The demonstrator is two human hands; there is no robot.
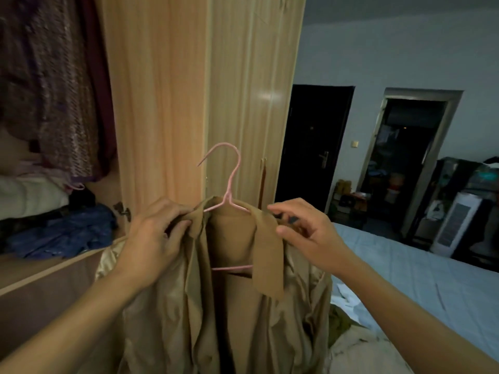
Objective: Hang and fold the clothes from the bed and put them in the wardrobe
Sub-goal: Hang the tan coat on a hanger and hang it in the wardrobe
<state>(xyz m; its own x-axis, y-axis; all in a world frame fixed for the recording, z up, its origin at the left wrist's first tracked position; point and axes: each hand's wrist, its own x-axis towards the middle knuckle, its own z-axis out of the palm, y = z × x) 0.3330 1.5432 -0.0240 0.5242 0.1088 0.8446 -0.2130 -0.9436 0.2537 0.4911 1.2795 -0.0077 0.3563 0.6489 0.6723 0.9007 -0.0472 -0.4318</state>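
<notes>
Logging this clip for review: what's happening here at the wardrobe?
A person is settling a tan coat onto a pink hanger in front of the open wardrobe. The left hand grips the coat's left shoulder by the collar; the right hand pinches fabric at the other shoulder. The hanger's hook is free, not yet on any rail. Behind to the right lies the bed with a few more clothes at its near edge.
</notes>
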